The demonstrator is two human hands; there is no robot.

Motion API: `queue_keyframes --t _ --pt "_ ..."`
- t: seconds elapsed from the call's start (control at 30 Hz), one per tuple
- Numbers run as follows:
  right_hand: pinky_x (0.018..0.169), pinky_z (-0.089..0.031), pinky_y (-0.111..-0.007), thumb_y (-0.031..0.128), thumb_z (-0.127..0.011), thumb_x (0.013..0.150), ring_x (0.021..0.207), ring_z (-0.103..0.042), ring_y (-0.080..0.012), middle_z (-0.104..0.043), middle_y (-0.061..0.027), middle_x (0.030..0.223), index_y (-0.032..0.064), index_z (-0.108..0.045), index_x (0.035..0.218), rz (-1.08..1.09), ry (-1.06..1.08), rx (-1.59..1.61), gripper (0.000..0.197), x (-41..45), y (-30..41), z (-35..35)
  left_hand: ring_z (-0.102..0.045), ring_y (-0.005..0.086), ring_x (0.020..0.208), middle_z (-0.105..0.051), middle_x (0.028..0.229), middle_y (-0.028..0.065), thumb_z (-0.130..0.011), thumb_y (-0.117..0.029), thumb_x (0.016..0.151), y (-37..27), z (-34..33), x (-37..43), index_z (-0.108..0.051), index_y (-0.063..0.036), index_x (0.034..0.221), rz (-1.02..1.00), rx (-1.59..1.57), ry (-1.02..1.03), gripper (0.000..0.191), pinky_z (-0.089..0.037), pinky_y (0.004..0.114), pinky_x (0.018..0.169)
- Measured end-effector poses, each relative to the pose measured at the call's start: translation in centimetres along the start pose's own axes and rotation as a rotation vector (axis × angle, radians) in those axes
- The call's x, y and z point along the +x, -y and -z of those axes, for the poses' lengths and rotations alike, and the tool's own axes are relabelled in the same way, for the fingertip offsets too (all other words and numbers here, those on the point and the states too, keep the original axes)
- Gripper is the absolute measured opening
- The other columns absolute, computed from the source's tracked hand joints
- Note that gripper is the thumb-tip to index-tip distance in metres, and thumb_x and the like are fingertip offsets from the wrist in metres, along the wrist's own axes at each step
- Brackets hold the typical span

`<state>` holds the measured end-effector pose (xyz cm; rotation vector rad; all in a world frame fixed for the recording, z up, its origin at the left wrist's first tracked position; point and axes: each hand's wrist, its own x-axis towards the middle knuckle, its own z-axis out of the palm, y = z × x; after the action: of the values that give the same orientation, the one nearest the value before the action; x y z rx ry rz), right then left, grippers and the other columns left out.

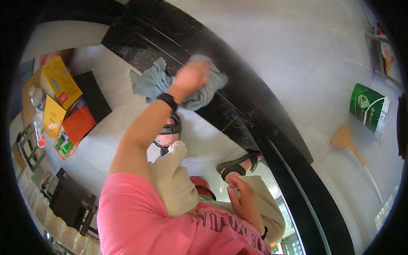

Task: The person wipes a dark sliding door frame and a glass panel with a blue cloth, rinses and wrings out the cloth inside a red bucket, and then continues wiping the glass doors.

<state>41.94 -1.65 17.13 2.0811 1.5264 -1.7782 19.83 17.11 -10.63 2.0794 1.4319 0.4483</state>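
My left hand [193,76], with a black band on the wrist, is blurred and lies on a bunched grey-blue cloth [208,92]. The fingers look closed on the cloth, though blur hides their tips. The cloth lies over the black stone step edge [236,111], its loose end spread to the left. Near my right knee is my right hand [244,197], fingers loosely bent and thumb apart, with nothing seen in it.
My sandaled feet [169,132] [239,167] stand on pale tiles. A red container [200,185] is between my legs. At left are yellow boxes [60,83], an orange bag [79,124] and plastic bottles [38,124]. At right are a green bucket [366,106] and a broom-like tool [342,137].
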Motion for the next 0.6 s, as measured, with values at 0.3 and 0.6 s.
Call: queue_keyframes --t 0.3,0.6 --pt "0.075 -0.046 -0.035 0.008 -0.058 0.082 0.086 -0.058 -0.0250 -0.062 -0.0098 0.100 0.0036 -0.051 0.114 0.067 0.024 0.037 0.034 -0.3 -0.9 -0.4 -0.049 0.0341 0.110 -0.053 0.118 0.0182 -0.051 -0.013 0.077 1.1 -2.8 -0.1 -0.051 0.0005 0.116 -0.031 0.118 -0.111 0.041 -0.036 0.040 0.098" --pt "0.077 -0.045 -0.035 0.008 -0.056 0.083 0.086 -0.058 -0.0262 -0.062 -0.0113 0.100 0.0029 -0.051 0.114 0.032 0.013 0.051 0.032 -1.4 -1.6 -1.2 -0.057 0.0353 0.085 -0.058 0.092 0.0176 -0.051 -0.030 0.086 -8.8 -1.2 -6.3 -0.057 -0.0046 0.092 0.276 -0.468 0.254 0.027 -0.046 0.043 0.072"
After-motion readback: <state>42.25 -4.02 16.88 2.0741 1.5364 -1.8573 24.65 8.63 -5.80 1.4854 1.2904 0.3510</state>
